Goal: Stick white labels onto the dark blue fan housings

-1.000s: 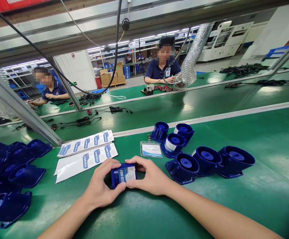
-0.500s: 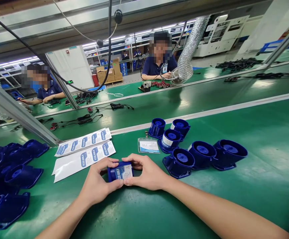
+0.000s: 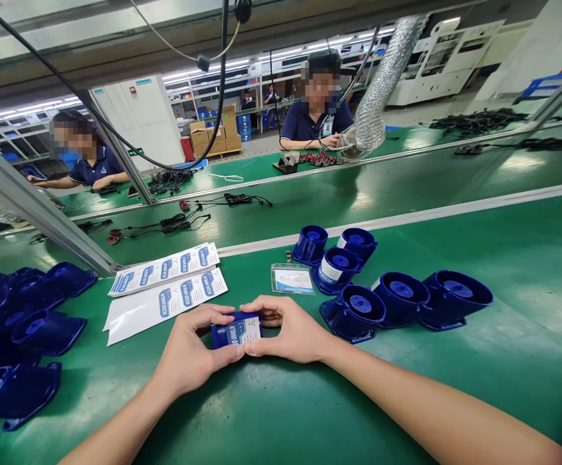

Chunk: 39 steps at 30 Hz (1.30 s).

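Observation:
Between my two hands is a blue plastic housing (image 3: 220, 336) with a blue-and-white printed label (image 3: 245, 330) on the side facing me. My left hand (image 3: 196, 352) grips its left end, fingers on the far edge and thumb on the label's lower edge. From the other side, my right hand (image 3: 288, 332) holds the right end, its thumb pressed at the label's lower edge close to the left thumb. Behind my left hand lie label sheets (image 3: 138, 320), partly white backing and partly printed labels. The housing's underside is hidden.
Several blue housings (image 3: 358, 307) stand to the right, at least one labelled. More blue housings (image 3: 48, 329) crowd the left side. A clear badge holder (image 3: 292, 279) lies beyond my right hand. A metal post (image 3: 58, 213) rises at left. Co-workers (image 3: 317, 110) sit across the bench.
The camera view has shifted slightly, so the whole scene sits a little to the right. Both hands keep hold of the housing, thumbs still at the label's lower edge.

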### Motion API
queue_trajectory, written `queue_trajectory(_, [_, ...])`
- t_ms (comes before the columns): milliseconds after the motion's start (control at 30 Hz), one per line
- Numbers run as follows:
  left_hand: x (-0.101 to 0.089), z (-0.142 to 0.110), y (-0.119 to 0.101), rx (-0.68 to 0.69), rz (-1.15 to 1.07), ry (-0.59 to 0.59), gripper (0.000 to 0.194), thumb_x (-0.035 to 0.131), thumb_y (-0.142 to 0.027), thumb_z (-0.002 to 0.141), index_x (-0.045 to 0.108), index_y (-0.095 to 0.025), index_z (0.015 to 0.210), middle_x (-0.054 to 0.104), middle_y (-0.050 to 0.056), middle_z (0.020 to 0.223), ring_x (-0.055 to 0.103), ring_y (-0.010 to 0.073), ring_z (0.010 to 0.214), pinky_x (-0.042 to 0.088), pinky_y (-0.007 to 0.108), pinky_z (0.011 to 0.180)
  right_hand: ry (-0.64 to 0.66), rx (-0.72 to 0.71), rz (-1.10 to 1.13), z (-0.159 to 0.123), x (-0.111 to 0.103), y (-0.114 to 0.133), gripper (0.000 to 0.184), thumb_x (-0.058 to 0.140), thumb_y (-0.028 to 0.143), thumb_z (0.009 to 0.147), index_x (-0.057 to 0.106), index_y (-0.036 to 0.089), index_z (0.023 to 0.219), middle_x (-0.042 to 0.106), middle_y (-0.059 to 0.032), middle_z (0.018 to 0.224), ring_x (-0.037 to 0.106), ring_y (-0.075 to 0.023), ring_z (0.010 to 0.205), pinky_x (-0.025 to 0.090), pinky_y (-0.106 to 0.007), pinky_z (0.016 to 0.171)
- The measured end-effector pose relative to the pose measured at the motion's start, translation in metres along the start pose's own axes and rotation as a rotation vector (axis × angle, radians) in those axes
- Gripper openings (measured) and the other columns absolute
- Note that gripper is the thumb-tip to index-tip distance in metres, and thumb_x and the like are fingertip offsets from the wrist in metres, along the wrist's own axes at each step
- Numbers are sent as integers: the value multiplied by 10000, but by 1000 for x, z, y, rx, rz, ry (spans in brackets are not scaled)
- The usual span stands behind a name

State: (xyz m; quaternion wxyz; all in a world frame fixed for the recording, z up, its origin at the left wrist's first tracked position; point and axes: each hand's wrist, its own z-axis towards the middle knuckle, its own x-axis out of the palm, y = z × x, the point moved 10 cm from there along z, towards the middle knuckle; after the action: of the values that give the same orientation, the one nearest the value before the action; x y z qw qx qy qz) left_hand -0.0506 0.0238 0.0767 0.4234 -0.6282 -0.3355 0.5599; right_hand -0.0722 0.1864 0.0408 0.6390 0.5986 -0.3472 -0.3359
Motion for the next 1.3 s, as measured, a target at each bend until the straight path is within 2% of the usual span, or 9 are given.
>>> queue_trajectory(133, [3,-4,0,14,28,3,452,934,-355,661,798,-221,1071,750,103,1201,713,285,1135,587,411,980,-1,36,21,2,-2,-3,687,1017,366,578,747,133,1165,761,-135,1234,746,-332,1137,605,-476,1036])
queue_trajectory(267, [5,-6,0,13,54,15,543,923,-374,696,774,-261,1206,737,80,1209,712,253,1087,588,376,949,-19,6,-10,2,-4,0,670,1016,374,574,767,142,1151,768,-128,1215,742,-334,1145,592,-485,1058])
queue_trajectory(467, [2,-1,0,-8,35,-6,511,950,-340,636,813,-239,1118,757,72,1114,717,233,1003,598,328,876,-19,1,5,2,-4,-3,689,1022,374,563,766,154,1164,738,-138,1303,717,-340,1209,560,-501,1112])
queue_trajectory(667, [2,1,3,-47,-23,-20,514,978,-356,587,830,-236,1064,758,66,1096,725,226,1004,613,292,849,2,22,70,2,-1,-3,664,1022,329,573,755,138,1150,755,-136,1255,726,-330,1195,566,-491,1106])
queue_trajectory(900, [0,0,0,-33,-19,-44,508,971,-432,624,829,-210,1059,768,78,1049,723,217,929,619,301,814,14,30,94,4,-2,-5,667,1016,379,597,760,141,1165,765,-123,1235,734,-319,1181,575,-494,1098])
queue_trajectory(1167, [3,0,5,-42,-113,-31,480,959,-420,667,817,-204,1071,757,76,1052,726,192,869,620,275,744,-10,56,166,3,0,-8,653,1020,383,602,768,137,1153,785,-128,1160,749,-324,1130,583,-492,1054])
queue_trajectory(1300, [4,0,4,-25,-129,-34,467,957,-409,669,817,-200,1063,751,75,1060,725,192,878,619,287,768,-34,118,240,3,0,-16,681,1039,368,545,785,130,1130,799,-124,1102,759,-316,1087,573,-482,1048])
